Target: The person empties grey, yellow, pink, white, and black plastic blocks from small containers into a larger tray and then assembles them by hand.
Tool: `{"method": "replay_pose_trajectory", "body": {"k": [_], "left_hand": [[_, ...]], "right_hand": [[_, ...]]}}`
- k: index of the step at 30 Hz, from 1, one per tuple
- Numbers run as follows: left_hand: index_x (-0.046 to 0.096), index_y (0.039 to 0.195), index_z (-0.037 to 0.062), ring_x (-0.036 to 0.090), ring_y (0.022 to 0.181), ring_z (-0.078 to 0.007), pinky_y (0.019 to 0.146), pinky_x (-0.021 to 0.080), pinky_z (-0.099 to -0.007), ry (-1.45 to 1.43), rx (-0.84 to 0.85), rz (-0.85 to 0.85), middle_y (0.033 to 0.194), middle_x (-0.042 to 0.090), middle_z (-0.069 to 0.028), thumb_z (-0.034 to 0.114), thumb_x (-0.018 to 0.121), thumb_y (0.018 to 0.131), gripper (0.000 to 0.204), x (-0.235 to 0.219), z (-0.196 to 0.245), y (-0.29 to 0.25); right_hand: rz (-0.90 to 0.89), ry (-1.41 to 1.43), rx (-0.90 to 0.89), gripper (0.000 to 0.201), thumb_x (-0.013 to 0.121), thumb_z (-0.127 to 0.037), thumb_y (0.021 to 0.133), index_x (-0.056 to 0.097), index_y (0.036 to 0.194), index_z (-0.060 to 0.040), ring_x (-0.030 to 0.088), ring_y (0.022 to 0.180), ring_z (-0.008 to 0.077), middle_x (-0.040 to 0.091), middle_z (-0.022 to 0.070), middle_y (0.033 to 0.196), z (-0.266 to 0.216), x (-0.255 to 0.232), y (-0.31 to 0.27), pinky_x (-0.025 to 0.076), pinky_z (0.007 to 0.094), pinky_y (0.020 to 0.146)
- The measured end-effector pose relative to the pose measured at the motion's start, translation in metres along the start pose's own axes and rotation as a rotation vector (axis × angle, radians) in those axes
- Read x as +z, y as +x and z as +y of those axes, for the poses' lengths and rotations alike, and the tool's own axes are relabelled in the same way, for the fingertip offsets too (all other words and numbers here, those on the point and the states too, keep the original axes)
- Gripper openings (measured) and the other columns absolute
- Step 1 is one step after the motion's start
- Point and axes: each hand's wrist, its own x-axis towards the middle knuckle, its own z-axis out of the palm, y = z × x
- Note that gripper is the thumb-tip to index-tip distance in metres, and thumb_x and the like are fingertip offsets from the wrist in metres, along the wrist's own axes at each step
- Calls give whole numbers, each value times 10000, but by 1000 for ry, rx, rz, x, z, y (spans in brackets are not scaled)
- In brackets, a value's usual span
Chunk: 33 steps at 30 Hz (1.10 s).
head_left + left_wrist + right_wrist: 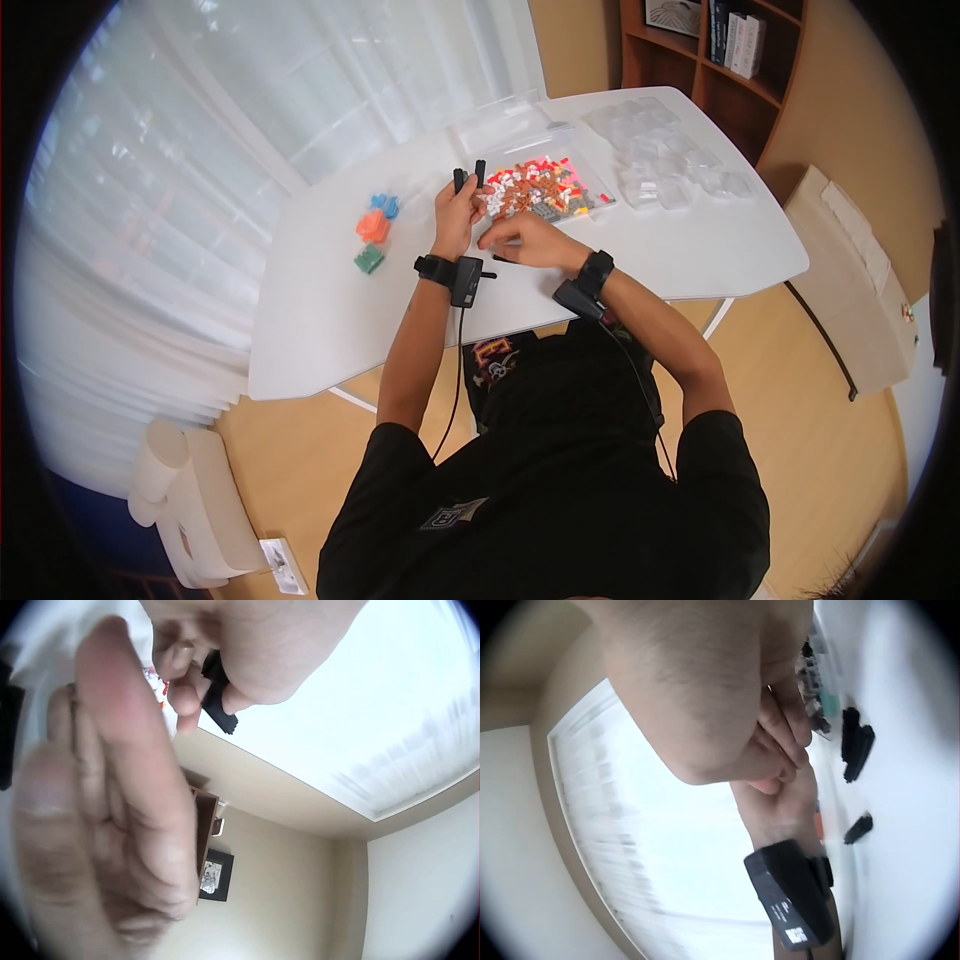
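My left hand [459,215] is raised over the table beside the tray of bricks. Its thumb and fingers pinch a black building-block piece [219,711] with a ridged end, partly hidden by the hand. In the head view, narrow black pieces [480,173] show by those fingertips. Close to its right, my right hand [535,240] has loosely bent fingers, with nothing visible between them in the left wrist view. More black block pieces [856,744] lie on the white table, and a smaller black piece [859,828] lies closer to the left forearm.
A clear tray [603,199] of mixed small bricks stands ahead of the hands. Clear plastic containers [665,160] cluster at the back right. Blue [384,206], orange [372,227] and green [369,259] block pieces sit at the left on the white table [310,330].
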Motion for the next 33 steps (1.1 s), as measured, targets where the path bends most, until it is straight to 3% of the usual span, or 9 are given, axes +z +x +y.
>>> {"method": "replay_pose_trajectory", "body": {"k": [2,3,6,9,13,18,23,25,33], "left_hand": [[524,900,40,486,519,-85,427,313,-184,-8,7,-19,831,640,-107,235,565,934,203,0,1,0],[521,905,41,485,517,-84,421,308,-183,-18,15,-36,839,646,-111,236,564,936,202,0,1,1],[531,904,39,476,507,-78,421,299,-180,-19,9,-98,798,634,-86,233,561,939,200,3,2,0],[543,887,33,455,487,-70,423,291,-180,41,-17,-185,720,595,-44,233,561,940,209,8,6,-5],[555,873,32,426,471,-60,424,276,-183,108,-60,-266,659,543,-9,237,566,938,215,6,0,-3],[569,832,34,382,471,-41,420,245,-194,247,26,-276,600,495,12,226,576,931,217,5,0,-3],[593,881,2,373,467,-36,424,253,-193,262,23,-222,646,545,-7,199,576,926,203,12,2,-8],[602,881,2,386,457,-37,425,287,-191,198,130,-175,626,551,-7,215,601,913,216,14,3,-7],[606,915,-23,394,468,-38,458,320,-198,210,88,-247,648,581,-18,196,595,916,219,11,-7,-4]], "right_hand": [[261,136,-133,188,582,12,811,672,973,-21,638,717,144,673,87,824,6,-2,5,510,285,658],[263,135,-133,188,582,12,811,672,973,-21,638,717,144,673,87,824,8,-8,7,510,285,658],[545,485,2,154,554,-61,882,636,946,51,598,594,96,658,73,759,-3,-30,8,489,236,564],[615,292,89,179,561,-111,898,627,943,49,581,561,87,641,67,709,10,-50,19,473,230,525],[532,205,158,194,568,-144,908,645,887,33,558,506,81,629,61,668,14,-52,28,453,231,468],[582,218,106,188,592,-154,902,647,853,19,554,484,72,613,43,632,14,-34,26,442,224,435],[636,289,58,190,591,-157,908,632,835,14,547,478,65,604,34,623,10,-29,22,438,218,429],[559,377,105,201,586,-167,914,618,817,6,542,480,63,602,32,622,15,-32,20,436,210,428],[469,372,111,210,527,-137,945,593,817,16,551,492,76,609,39,640,20,-34,18,442,203,444]]}}
